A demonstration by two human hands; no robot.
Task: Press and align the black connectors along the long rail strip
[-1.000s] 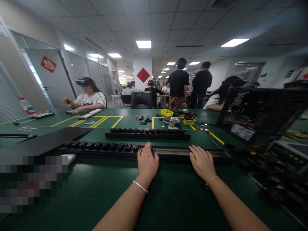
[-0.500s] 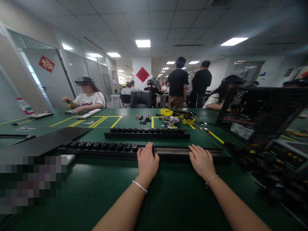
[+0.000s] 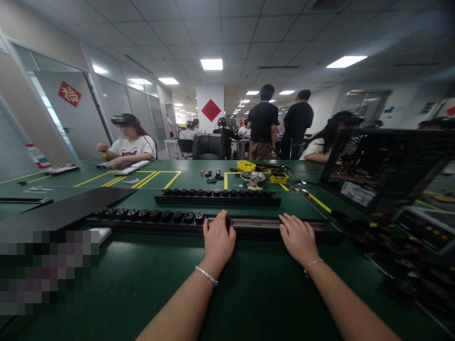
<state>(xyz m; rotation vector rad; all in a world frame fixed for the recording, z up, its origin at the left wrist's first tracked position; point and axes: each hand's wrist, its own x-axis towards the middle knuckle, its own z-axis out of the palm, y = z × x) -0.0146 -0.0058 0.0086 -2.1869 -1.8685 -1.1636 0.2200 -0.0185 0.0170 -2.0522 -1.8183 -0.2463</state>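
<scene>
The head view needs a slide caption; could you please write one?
Both hands rest on a long black rail on a green table.

Our left forearm [image 3: 179,303] slants up and inward from the bottom of the view, and our right forearm [image 3: 350,296] slants in from the opposite side, both bare. Our left hand [image 3: 218,244] points nearly straight ahead, its back uppermost, the fingers lightly bent and the thumb set apart toward the right. Our right hand [image 3: 300,240] lies level with it, well apart, its back also up and its fingers angled leftward. We hide both palms beneath, so how firmly either hand closes we cannot tell.
</scene>
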